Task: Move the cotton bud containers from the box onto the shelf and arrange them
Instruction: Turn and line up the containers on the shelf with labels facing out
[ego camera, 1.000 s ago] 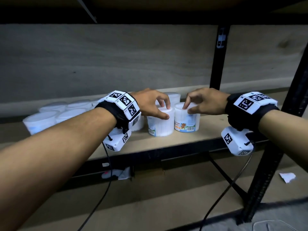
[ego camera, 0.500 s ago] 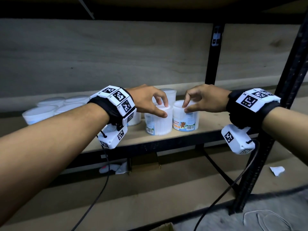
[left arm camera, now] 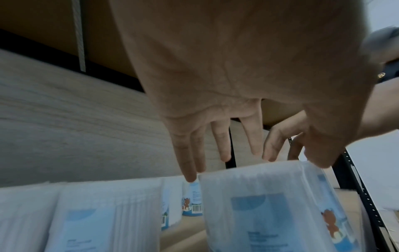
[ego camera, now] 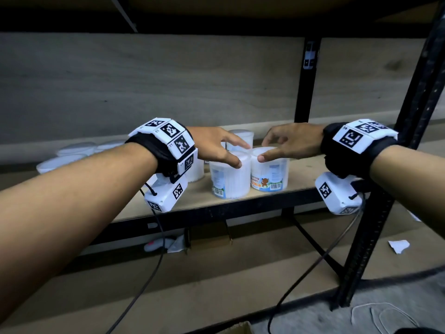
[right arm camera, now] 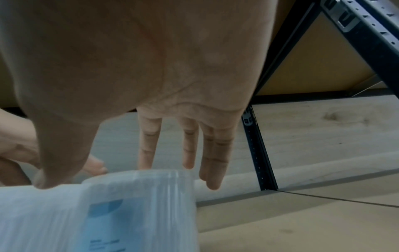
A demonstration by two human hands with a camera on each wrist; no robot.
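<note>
Two clear tubs of cotton buds stand side by side at the front of the shelf point(ego camera: 301, 182). My left hand point(ego camera: 242, 154) hovers over the left tub point(ego camera: 230, 179), fingers straight, the thumb tip resting on its lid. My right hand point(ego camera: 263, 150) is over the right tub point(ego camera: 269, 172), which has a bear label; its thumb tip touches the lid edge. In the left wrist view my left hand point(left arm camera: 237, 153) hangs spread just above the left tub point(left arm camera: 270, 204). In the right wrist view my right hand point(right arm camera: 172, 162) likewise has straight fingers over the right tub point(right arm camera: 138, 204).
Another tub point(ego camera: 240, 137) stands behind the pair, and several more tubs point(ego camera: 62, 160) fill the shelf's left. A black upright point(ego camera: 305, 88) rises at the back and a front post point(ego camera: 385, 213) at the right. A cardboard box corner point(ego camera: 237, 327) shows at the bottom.
Both hands gripped the tub lids with curled fingers before; now the fingers have straightened and lifted off, leaving only the thumb tips on the lids. The tubs stay in place.
</note>
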